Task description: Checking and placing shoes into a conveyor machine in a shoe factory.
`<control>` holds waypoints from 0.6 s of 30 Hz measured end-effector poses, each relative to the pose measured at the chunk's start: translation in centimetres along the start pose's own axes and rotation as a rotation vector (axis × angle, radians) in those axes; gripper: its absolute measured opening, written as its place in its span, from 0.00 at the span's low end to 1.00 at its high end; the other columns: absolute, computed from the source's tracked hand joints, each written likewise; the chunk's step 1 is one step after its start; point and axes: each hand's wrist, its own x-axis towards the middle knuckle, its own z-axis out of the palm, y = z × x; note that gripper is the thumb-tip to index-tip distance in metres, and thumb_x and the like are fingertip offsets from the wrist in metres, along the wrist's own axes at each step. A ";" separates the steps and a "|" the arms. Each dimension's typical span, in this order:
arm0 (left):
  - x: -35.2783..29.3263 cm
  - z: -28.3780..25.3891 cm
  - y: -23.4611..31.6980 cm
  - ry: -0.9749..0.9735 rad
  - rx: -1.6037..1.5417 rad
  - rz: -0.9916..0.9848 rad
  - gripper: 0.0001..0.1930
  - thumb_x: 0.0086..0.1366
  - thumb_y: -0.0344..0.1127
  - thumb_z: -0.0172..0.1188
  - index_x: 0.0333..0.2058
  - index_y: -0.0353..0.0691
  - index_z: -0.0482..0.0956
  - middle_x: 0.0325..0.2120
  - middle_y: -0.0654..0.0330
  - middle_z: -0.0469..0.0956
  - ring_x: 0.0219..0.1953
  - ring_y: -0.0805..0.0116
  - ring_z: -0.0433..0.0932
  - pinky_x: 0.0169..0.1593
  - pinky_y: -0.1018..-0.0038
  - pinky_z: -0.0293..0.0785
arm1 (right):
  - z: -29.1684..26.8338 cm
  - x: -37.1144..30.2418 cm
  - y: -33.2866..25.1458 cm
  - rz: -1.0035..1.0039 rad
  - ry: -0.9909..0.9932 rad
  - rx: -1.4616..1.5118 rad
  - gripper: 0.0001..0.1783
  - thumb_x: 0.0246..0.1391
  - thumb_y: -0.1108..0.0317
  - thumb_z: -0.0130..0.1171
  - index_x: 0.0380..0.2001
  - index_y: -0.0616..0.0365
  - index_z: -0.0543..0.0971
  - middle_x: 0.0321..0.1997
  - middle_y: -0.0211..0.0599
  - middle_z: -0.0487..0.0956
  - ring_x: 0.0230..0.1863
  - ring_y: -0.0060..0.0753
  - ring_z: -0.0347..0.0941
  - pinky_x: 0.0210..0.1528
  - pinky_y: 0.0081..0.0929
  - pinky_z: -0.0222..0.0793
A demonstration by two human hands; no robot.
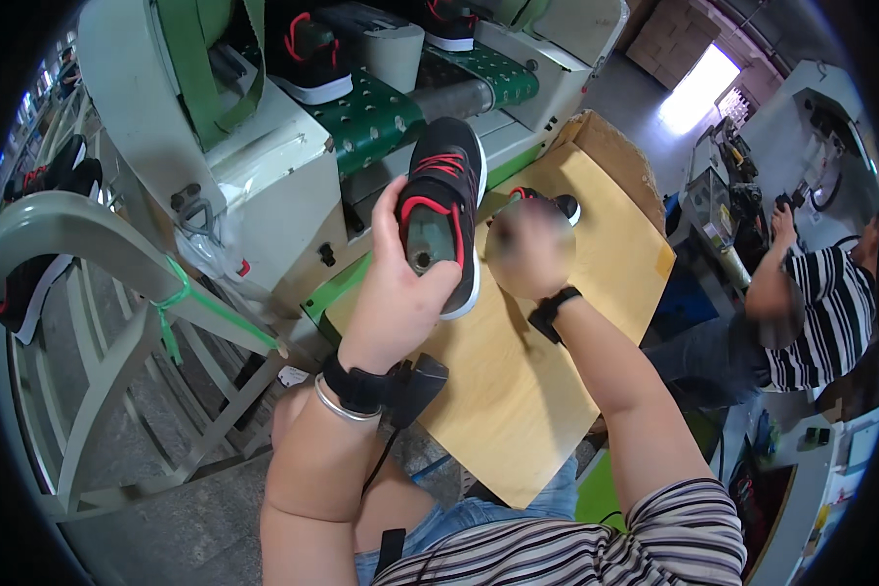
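Head view, with the clock face laid over the picture, 12 at the top: a tan board (479, 420) fans from 2 o'clock round to a near corner at 5, its right edge lying along 3 to 4 o'clock. Bare board shows between the forearms at 5 o'clock and again beyond the right forearm at 3. A cardboard box (610, 161) closes the far end at 2 o'clock. A green strip (340, 285) and the pale machine housing (273, 186) bound the side from 9 to 11 o'clock, and a perforated green belt (361, 122) carries black shoes at 11 to 12. At 8 to 9 o'clock stands a grey tubular rack (103, 376); a co-worker in a striped top (830, 313) is well apart at 3.

The left hand (400, 293), just off the centre toward 10 o'clock, is closed round a black shoe (447, 190) with red laces, which points its toe to 12 and its heel to 6. The thumb lies by the heel and a finger runs up the 9 o'clock side; the other fingers are hidden.

The right hand (530, 252), at 2 o'clock, is blurred: how far its fingers are open, and whether they grip anything, I cannot tell. Just beyond it, over the board, shows a second black shoe (568, 207), partly covered.
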 end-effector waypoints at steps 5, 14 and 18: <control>-2.7 3.7 -6.0 0.015 0.901 0.021 0.44 0.57 0.31 0.62 0.70 0.40 0.50 0.67 0.45 0.56 0.70 0.47 0.55 0.67 0.50 0.56 | 0.9 -11.7 5.3 0.322 0.186 0.403 0.44 0.44 0.65 0.74 0.60 0.58 0.58 0.64 0.49 0.59 0.64 0.51 0.61 0.66 0.45 0.62; -1.0 4.1 -12.4 0.001 0.364 -0.616 0.53 0.63 0.56 0.64 0.71 0.29 0.41 0.69 0.40 0.54 0.68 0.44 0.60 0.66 0.52 0.62 | 2.2 -7.1 2.9 0.769 0.339 0.970 0.58 0.49 0.61 0.73 0.71 0.64 0.45 0.67 0.54 0.62 0.69 0.45 0.60 0.69 0.35 0.58; -1.5 4.8 -14.5 -0.204 0.133 -0.784 0.58 0.58 0.66 0.65 0.68 0.22 0.50 0.48 0.45 0.77 0.45 0.63 0.77 0.42 0.71 0.78 | 3.1 -7.6 1.6 0.772 0.398 0.956 0.50 0.50 0.67 0.68 0.70 0.66 0.50 0.65 0.52 0.65 0.67 0.43 0.62 0.68 0.34 0.58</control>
